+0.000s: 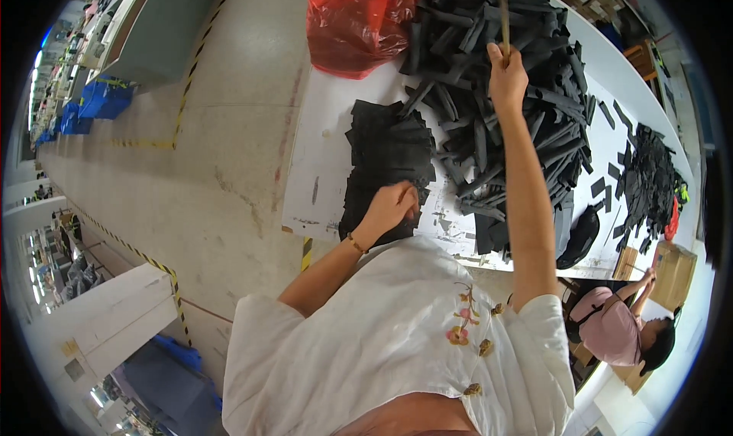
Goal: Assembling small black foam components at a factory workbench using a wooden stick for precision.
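Observation:
My right hand (507, 81) is raised over a big heap of black strips (458, 92), many of them curled or rolled. It is closed around a thin wooden stick (505, 16) that points away from me. My left hand (393, 207), with a beaded bracelet at the wrist, rests at the near end of a layered pile of flat black pieces (389, 150). Its fingers are curled in, and whatever they may hold is hidden. Both piles lie on a white table (324, 130).
A red plastic bag (359, 31) stands at the table's far left. Smaller black pieces (649, 176) lie heaped at the right, near a shiny black bundle (582, 237). Another person (615, 321) works beyond the right edge. Floor with striped tape (183, 104) runs along the left.

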Tool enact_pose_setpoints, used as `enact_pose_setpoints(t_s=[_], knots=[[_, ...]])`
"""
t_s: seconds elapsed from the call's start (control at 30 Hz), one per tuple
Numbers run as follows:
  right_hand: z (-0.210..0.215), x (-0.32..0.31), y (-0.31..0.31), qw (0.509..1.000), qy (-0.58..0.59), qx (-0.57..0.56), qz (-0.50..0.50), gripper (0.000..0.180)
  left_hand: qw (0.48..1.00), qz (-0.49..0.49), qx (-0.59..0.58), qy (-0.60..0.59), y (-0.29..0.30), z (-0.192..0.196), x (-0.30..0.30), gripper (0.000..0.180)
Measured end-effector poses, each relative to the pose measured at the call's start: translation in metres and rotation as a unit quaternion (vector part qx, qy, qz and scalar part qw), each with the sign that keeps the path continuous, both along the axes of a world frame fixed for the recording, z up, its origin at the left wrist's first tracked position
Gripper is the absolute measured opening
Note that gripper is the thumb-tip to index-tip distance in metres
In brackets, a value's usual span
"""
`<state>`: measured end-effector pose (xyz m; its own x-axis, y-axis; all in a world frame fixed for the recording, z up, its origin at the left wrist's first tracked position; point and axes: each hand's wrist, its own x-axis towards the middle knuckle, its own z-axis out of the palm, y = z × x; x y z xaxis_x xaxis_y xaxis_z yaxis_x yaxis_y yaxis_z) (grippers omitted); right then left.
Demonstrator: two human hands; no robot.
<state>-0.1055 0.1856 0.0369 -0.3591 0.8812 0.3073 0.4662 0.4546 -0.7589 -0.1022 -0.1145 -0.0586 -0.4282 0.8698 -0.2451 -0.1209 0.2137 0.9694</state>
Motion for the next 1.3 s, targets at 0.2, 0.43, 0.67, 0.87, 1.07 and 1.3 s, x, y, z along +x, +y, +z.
enact_pose_setpoints(t_s=[0.2,0.43,0.67,0.87,1.07,1.3], knots=[[-0.041,0.099,-0.033,0.981,-0.07,-0.051,0.171,0.018,0.848,0.04,0.082,0.521,0.05,-0.031,-0.036,0.02],[-0.041,0.222,-0.059,0.931,-0.214,0.104,0.276,0.015,0.948,-0.017,0.026,0.317,0.06,-0.028,-0.068,0.015],[-0.027,0.229,-0.058,0.903,-0.256,0.13,0.319,0.018,0.975,-0.082,-0.019,0.207,0.058,-0.01,-0.087,0.017],[-0.044,0.189,-0.076,0.883,-0.234,0.131,0.385,0.022,0.943,-0.11,0.065,0.306,0.062,0.001,-0.07,0.015],[-0.09,0.144,-0.134,0.908,-0.046,-0.225,0.35,0.024,0.861,0.193,0.187,0.432,0.051,0.059,-0.037,0.054],[-0.111,0.115,-0.192,0.908,-0.02,-0.298,0.294,0.015,0.803,0.291,0.166,-0.494,0.043,-0.014,-0.01,0.024]])
